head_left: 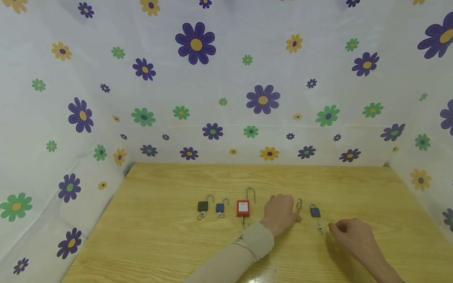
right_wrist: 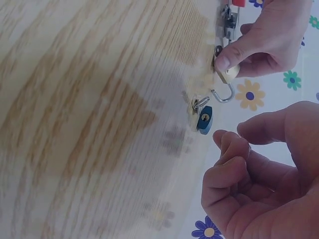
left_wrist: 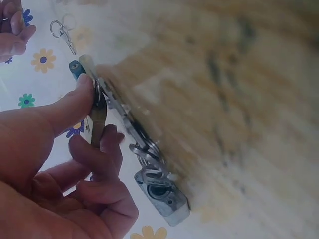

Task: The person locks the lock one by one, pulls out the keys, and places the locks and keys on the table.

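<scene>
The left hand pinches a brass padlock mid-table. The right hand hangs loosely curled, holding nothing. The small lock could slip out.

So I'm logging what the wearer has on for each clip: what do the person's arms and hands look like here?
The left arm wears a long beige sleeve with a ribbed cuff that ends at the wrist; a small dark mark sits near the cuff. The left hand is bare, no glove or ring visible. The right hand and its forearm are bare too, with no sleeve, watch or band in view.
</scene>
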`<act>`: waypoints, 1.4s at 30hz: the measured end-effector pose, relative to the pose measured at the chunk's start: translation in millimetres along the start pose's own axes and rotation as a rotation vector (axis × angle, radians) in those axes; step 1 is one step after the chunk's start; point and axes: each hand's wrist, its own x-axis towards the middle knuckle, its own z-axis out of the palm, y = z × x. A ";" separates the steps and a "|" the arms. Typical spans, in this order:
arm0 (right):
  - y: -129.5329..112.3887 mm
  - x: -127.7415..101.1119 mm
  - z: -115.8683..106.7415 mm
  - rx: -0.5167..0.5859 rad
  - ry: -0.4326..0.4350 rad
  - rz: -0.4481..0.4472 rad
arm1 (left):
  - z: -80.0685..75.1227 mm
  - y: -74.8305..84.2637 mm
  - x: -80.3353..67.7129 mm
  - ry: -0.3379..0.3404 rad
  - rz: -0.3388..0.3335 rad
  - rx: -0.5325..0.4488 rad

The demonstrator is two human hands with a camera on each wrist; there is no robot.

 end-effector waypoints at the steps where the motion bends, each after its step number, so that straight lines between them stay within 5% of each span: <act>1: 0.0 0.2 0.0 0.003 -0.001 0.003 | -0.7 -0.1 0.1 -0.004 -0.005 -0.015; 9: 1.5 1.7 0.7 -0.012 0.000 0.004 | -2.1 -3.8 -0.9 0.002 0.016 -0.176; 16: 0.9 2.0 0.7 -0.001 -0.003 -0.003 | -4.2 -12.4 -2.2 -0.040 0.033 -0.377; 21: -0.9 1.7 0.5 0.006 -0.009 0.003 | -6.7 -20.1 -3.3 -0.084 0.044 -0.434; 29: -2.9 0.9 1.3 0.013 0.007 -0.008 | -4.2 -30.2 -10.4 -0.116 -0.049 -0.558; 42: -13.6 -3.9 0.6 0.036 0.116 -0.046 | -32.5 -35.0 -34.7 -0.035 -0.073 -0.962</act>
